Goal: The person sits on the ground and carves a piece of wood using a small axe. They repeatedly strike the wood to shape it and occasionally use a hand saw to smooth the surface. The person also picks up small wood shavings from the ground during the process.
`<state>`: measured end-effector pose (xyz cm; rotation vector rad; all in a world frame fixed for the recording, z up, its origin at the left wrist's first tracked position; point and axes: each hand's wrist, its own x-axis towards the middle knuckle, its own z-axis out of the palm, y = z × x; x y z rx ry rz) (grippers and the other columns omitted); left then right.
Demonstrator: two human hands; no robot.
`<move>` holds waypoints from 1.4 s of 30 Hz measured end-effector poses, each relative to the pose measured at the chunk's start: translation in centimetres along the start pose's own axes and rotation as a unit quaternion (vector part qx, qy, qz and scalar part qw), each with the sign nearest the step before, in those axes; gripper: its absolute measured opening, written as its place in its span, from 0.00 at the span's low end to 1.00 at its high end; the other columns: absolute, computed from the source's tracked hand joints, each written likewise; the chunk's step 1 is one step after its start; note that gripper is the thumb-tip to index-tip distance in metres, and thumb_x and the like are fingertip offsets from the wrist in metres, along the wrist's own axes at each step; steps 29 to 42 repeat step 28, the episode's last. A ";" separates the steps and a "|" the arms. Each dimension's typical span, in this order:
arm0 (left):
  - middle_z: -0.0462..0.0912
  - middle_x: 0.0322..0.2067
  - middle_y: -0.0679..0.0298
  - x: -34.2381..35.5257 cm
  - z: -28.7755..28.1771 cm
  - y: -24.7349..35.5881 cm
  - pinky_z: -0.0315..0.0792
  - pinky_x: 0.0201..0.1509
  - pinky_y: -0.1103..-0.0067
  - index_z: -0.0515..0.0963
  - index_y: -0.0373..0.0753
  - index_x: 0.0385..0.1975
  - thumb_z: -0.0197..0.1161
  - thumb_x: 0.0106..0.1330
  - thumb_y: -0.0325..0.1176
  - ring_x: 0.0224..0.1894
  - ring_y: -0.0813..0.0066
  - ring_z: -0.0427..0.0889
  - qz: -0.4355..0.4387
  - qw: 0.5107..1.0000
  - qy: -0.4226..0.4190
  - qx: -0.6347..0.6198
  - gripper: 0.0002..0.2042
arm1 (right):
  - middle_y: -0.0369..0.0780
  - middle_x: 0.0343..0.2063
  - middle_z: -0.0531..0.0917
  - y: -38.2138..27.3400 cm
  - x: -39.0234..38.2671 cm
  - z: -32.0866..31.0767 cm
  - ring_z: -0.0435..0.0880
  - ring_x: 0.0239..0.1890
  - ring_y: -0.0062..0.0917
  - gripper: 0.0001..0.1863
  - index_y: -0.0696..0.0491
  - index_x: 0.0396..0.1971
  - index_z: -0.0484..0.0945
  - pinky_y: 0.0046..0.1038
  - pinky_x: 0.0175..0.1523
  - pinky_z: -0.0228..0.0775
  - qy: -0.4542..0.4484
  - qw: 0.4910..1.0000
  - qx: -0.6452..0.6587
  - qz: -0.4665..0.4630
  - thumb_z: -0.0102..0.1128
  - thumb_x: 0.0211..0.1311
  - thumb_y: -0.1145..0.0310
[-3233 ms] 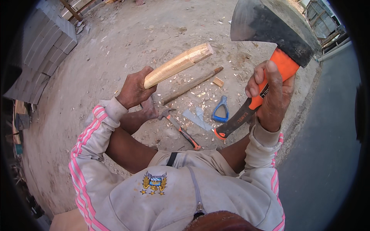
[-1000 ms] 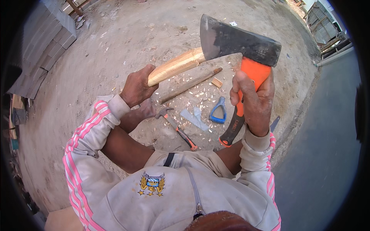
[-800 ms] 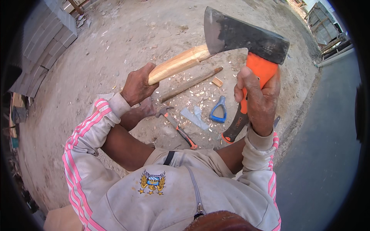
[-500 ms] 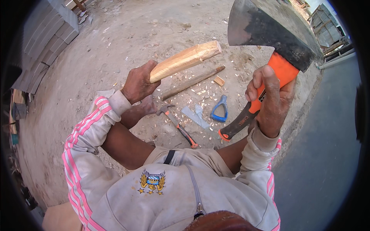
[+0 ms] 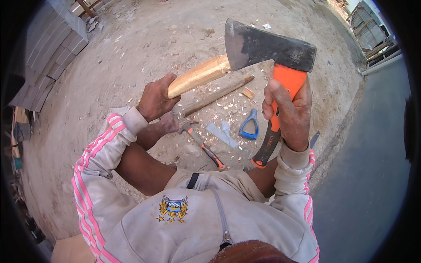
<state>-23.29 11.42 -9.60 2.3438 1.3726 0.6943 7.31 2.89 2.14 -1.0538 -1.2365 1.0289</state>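
Observation:
My left hand (image 5: 156,97) is closed round the near end of a pale, roughly hewn piece of wood (image 5: 197,78), which slants up to the right. An axe (image 5: 272,46) with a black head and an orange and black handle is gripped in my right hand (image 5: 293,111), just below the head. Its blade edge points left and overlaps the far end of the wood, hiding that tip; whether the two touch I cannot tell. Below them on the ground lie a brown stick (image 5: 218,95), a claw hammer (image 5: 204,145) and a blue D-shaped handle (image 5: 249,126).
Wood chips and a small offcut (image 5: 248,92) are scattered over the sandy ground. A clear plastic strip (image 5: 222,134) lies beside the hammer. Grey blocks (image 5: 57,52) are stacked at the far left. A smooth grey surface (image 5: 359,149) runs along the right.
The axe has moved left and slightly down, bringing its blade to the wood's far end. My left hand and the wood have shifted slightly left and down.

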 end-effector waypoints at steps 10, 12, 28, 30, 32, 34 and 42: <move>0.83 0.30 0.53 -0.2 0.2 -0.2 0.79 0.36 0.67 0.73 0.39 0.44 0.69 0.57 0.30 0.33 0.51 0.86 -0.002 1.000 -0.003 -0.006 0.16 | 0.34 0.20 0.74 0.4 -0.2 0.2 0.69 0.15 0.14 0.14 0.59 0.50 0.66 0.18 0.21 0.62 0.011 0.999 -0.008 -0.039 0.57 0.71 0.73; 0.82 0.29 0.53 -0.2 0.2 0.0 0.78 0.36 0.66 0.73 0.40 0.43 0.69 0.56 0.30 0.33 0.51 0.85 -0.002 1.000 0.000 -0.014 0.16 | 0.35 0.20 0.74 -0.8 0.2 -0.3 0.69 0.15 0.14 0.14 0.59 0.50 0.66 0.18 0.21 0.63 0.049 0.993 0.035 -0.100 0.58 0.70 0.73; 0.82 0.29 0.52 -0.4 0.3 0.0 0.78 0.37 0.64 0.71 0.41 0.42 0.69 0.56 0.33 0.34 0.48 0.84 0.007 1.000 -0.017 -0.012 0.16 | 0.36 0.21 0.75 0.3 -0.1 -0.8 0.70 0.17 0.14 0.14 0.58 0.50 0.66 0.19 0.22 0.64 -0.032 0.998 -0.047 -0.024 0.58 0.70 0.73; 0.82 0.29 0.52 -0.4 0.3 0.0 0.78 0.37 0.64 0.71 0.41 0.42 0.69 0.56 0.33 0.34 0.48 0.84 0.007 1.000 -0.017 -0.012 0.16 | 0.36 0.21 0.75 0.3 -0.1 -0.8 0.70 0.17 0.14 0.14 0.58 0.50 0.66 0.19 0.22 0.64 -0.032 0.998 -0.047 -0.024 0.58 0.70 0.73; 0.82 0.29 0.52 -0.4 0.3 0.0 0.78 0.37 0.64 0.71 0.41 0.42 0.69 0.56 0.33 0.34 0.48 0.84 0.007 1.000 -0.017 -0.012 0.16 | 0.36 0.21 0.75 0.3 -0.1 -0.8 0.70 0.17 0.14 0.14 0.58 0.50 0.66 0.19 0.22 0.64 -0.032 0.998 -0.047 -0.024 0.58 0.70 0.73; 0.82 0.29 0.52 -0.4 0.3 0.0 0.78 0.37 0.64 0.71 0.41 0.42 0.69 0.56 0.33 0.34 0.48 0.84 0.007 1.000 -0.017 -0.012 0.16 | 0.36 0.21 0.75 0.3 -0.1 -0.8 0.70 0.17 0.14 0.14 0.58 0.50 0.66 0.19 0.22 0.64 -0.032 0.998 -0.047 -0.024 0.58 0.70 0.73; 0.82 0.29 0.52 -0.4 0.3 0.0 0.78 0.37 0.64 0.71 0.41 0.42 0.69 0.56 0.33 0.34 0.48 0.84 0.007 1.000 -0.017 -0.012 0.16 | 0.36 0.21 0.75 0.3 -0.1 -0.8 0.70 0.17 0.14 0.14 0.58 0.50 0.66 0.19 0.22 0.64 -0.032 0.998 -0.047 -0.024 0.58 0.70 0.73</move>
